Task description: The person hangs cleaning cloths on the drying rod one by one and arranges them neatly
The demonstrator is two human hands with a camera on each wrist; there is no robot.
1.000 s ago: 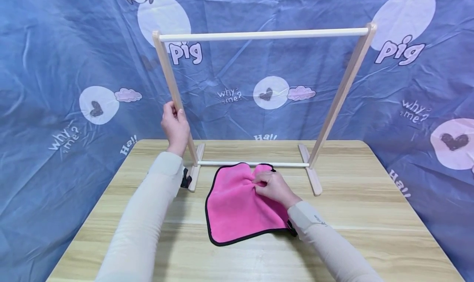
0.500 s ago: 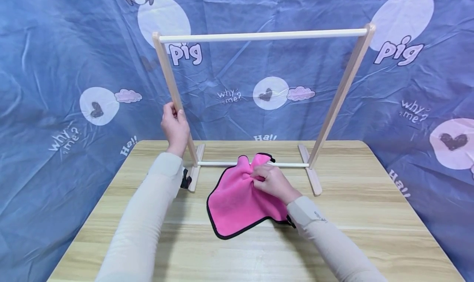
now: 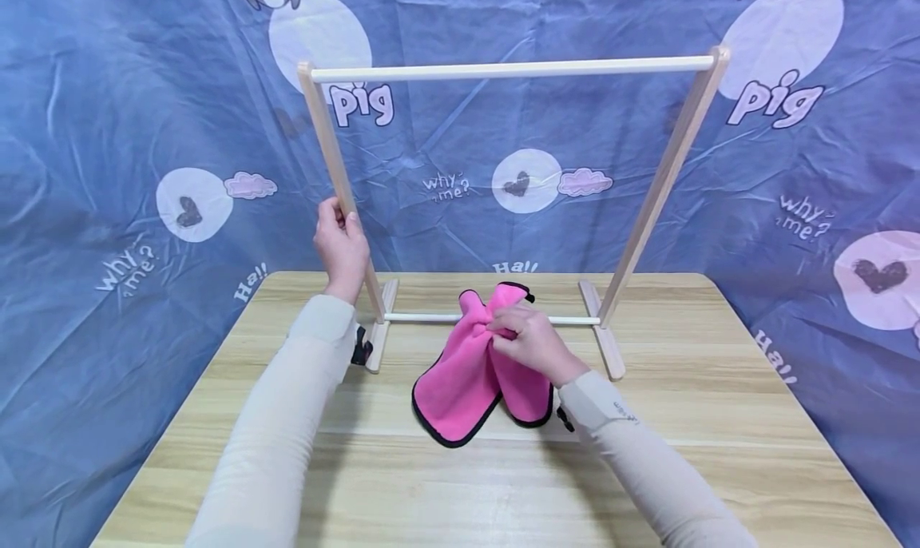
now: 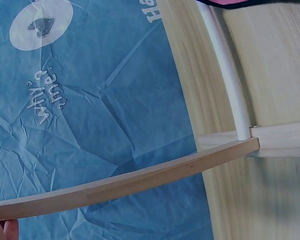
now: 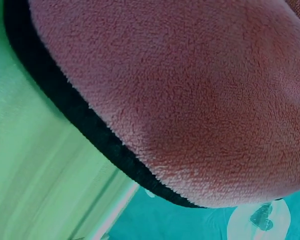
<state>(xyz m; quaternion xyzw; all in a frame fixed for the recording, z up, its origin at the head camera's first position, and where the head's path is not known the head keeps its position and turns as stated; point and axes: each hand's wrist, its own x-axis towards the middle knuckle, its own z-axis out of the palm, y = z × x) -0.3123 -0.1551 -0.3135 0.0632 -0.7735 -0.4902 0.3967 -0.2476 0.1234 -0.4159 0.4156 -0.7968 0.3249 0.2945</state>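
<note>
A pink towel (image 3: 460, 388) with black edging hangs in folds from my right hand (image 3: 532, 340), which pinches it near its middle. Its lower corners droop close over the table in the head view, and the upper part overlaps the rack's lower bar. In the right wrist view the fuzzy towel (image 5: 180, 100) fills most of the picture and hides that hand's fingers. My left hand (image 3: 341, 246) grips the left post of a wooden rack (image 3: 327, 140) about halfway up. Only fingertips (image 4: 11, 230) of it show at the corner of the left wrist view, against the post (image 4: 125, 185).
The rack's top bar (image 3: 510, 69) spans above, its lower bar (image 3: 424, 318) runs near the table, and its right post (image 3: 661, 180) stands on a foot (image 3: 607, 344). The wooden table (image 3: 402, 500) ends at a blue printed cloth backdrop (image 3: 431, 236).
My right hand has lifted the towel and moved slightly toward the rack, so the towel has gathered from lying spread into hanging folds. The left hand stays on the post.
</note>
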